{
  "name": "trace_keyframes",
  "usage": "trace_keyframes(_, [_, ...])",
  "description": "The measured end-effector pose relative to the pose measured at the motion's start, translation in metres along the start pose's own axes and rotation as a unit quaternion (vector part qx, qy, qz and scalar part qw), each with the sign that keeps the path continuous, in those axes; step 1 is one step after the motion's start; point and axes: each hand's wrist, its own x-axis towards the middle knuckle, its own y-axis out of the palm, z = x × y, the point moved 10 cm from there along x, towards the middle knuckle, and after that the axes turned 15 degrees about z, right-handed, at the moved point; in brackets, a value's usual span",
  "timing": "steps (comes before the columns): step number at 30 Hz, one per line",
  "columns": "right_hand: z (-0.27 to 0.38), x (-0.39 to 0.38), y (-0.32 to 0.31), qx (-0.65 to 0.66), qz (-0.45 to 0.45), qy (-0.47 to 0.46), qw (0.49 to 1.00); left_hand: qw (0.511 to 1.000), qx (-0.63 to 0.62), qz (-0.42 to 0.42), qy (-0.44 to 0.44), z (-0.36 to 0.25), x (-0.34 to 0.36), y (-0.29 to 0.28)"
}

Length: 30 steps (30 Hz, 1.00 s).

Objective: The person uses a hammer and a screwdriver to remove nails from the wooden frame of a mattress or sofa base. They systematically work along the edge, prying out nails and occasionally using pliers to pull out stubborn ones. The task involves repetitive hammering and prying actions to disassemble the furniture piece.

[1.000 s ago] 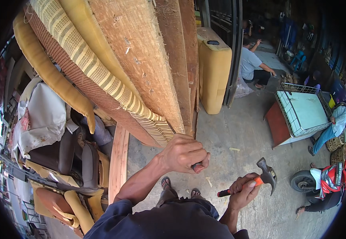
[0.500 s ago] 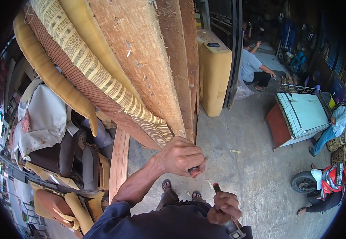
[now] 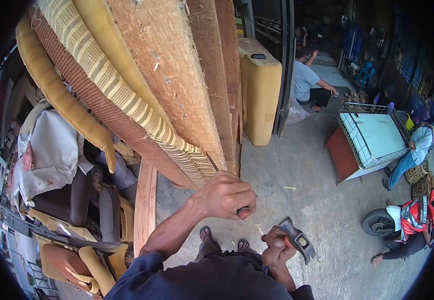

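My left hand [image 3: 225, 195] is closed around a screwdriver-like tool whose red and dark handle end [image 3: 244, 213] pokes out of the fist; most of it is hidden. That fist is against the lower end of a bare wooden board [image 3: 177, 70], where striped woven fabric [image 3: 177, 147] is attached along the edge. Lower and to the right, my right hand [image 3: 277, 247] grips a hammer [image 3: 299, 241] by its handle, near the dark metal head. The hammer is apart from the left hand and the board.
Yellow foam and brown ribbed upholstery [image 3: 102, 102] lean left of the board. Dark seats [image 3: 79, 195] and a grey cover [image 3: 54, 150] are piled at the left, by a wooden plank [image 3: 145, 205]. Right are a foam block [image 3: 260, 100], a seated person [image 3: 309, 80], a glass-topped cart [image 3: 372, 135] and a red motorcycle [image 3: 412, 220].
The hammer has swung up, its head coming from beside my body to in front of my right hand. My left hand keeps its place at the board's end. The view has shifted slightly.
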Motion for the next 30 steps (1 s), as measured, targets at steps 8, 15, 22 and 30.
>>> trace_keyframes(8, [0.008, 0.015, 0.001, 0.049, 0.013, 0.027, 0.998, 1.000, 0.021, -0.021, -0.011, 0.000, -0.005, -0.010])
trace_keyframes(15, [0.010, 0.016, 0.006, 0.064, -0.023, 0.023, 0.997, 1.000, 0.020, -0.013, 0.003, 0.002, -0.006, -0.009])
trace_keyframes(22, [0.059, 0.046, 0.018, -0.008, 0.136, -0.131, 0.982, 0.998, 0.027, 0.021, 0.050, 0.001, -0.023, -0.010])
trace_keyframes(30, [0.068, 0.059, 0.033, -0.057, 0.160, -0.132, 0.977, 0.996, 0.028, 0.026, 0.084, -0.007, -0.030, -0.014])
